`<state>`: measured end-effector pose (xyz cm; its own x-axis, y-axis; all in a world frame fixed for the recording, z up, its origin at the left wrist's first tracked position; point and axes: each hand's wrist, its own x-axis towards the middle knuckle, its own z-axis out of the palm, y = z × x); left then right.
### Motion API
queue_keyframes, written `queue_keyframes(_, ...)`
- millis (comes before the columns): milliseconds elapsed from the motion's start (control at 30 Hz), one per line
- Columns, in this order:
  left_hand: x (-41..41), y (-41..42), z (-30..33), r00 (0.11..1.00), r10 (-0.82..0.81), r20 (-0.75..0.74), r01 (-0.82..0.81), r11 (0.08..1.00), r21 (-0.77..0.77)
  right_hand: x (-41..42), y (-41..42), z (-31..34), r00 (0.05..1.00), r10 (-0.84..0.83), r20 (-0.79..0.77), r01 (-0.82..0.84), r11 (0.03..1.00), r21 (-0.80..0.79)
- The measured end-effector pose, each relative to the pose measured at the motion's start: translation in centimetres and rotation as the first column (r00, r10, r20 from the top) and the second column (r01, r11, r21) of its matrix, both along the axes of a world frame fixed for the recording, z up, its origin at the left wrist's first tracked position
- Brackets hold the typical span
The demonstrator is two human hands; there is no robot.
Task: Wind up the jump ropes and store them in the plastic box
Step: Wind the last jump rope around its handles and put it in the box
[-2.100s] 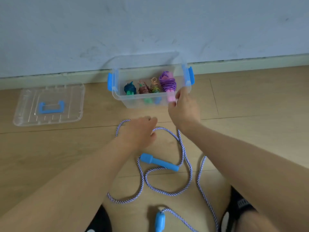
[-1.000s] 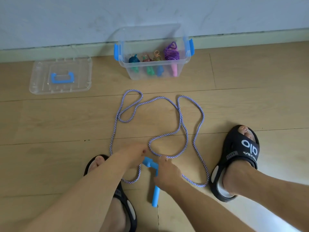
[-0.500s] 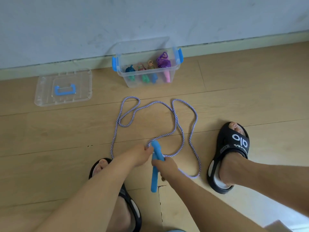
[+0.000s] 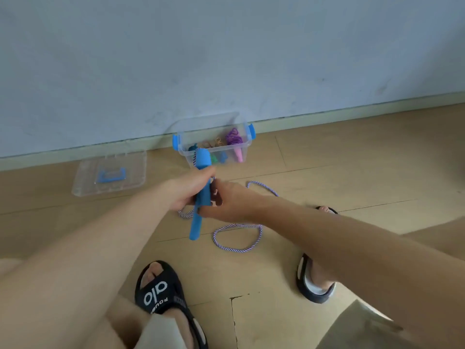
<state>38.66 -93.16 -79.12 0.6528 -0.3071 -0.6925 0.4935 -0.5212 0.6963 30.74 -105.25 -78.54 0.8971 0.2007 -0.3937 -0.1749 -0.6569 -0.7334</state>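
My left hand [image 4: 186, 191] grips the blue handles [image 4: 201, 172] of a jump rope, held upright above the floor in front of me. My right hand [image 4: 227, 202] is curled against the same handles from the right, where the cord leaves them. The purple-and-white striped cord [image 4: 237, 244] hangs down and lies in loops on the wooden floor. Behind the handles, against the wall, stands the clear plastic box [image 4: 246, 144] with blue latches. Inside it are several wound ropes, among them a purple one [image 4: 234, 139] with a pink handle.
The box's clear lid [image 4: 83, 182] with a blue handle lies flat on the floor to the left. My feet in black sandals [image 4: 161, 290] stand below and to the right [image 4: 312, 285]. A crack runs through the floorboard near the bottom.
Both hands have lifted the blue handles off the floor and brought them upright. The cord has been drawn in, leaving fewer loops. The camera has tilted up toward the wall.
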Motion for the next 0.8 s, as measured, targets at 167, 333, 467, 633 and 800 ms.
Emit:
queue_keyframes(167, 1.8, 0.0, 4.4, 0.912, -0.249, 0.325, 0.195, 0.962, 0.191, 1.5, -4.1, 6.3, 0.982, 0.159, 0.104, -0.112, 0.925, -0.363)
queue_keyframes(333, 0.5, -1.1, 7.8, 0.815, -0.454, 0.360, 0.384, 0.889, 0.251, 3.3, -8.1, 9.6, 0.985, 0.013, 0.173, 0.030, 0.970, -0.239)
queue_keyframes(467, -0.2, -2.2, 9.8, 0.854, -0.422, 0.303, 0.428, 0.902, 0.049, 3.8, -8.9, 9.8, 0.997, 0.038, 0.066, -0.038, 0.999, -0.003)
queue_keyframes(633, 0.9, -1.4, 10.3, 0.832, -0.467, 0.298, 0.476, 0.878, 0.047, 5.2, -8.0, 10.4, 0.969, 0.184, 0.165, -0.157, 0.973, -0.168)
queue_keyframes(800, 1.9, -1.2, 10.4, 0.820, -0.474, 0.322, 0.475, 0.876, 0.082, 5.6, -7.0, 9.7, 0.944, 0.287, 0.163, -0.241, 0.937, -0.254)
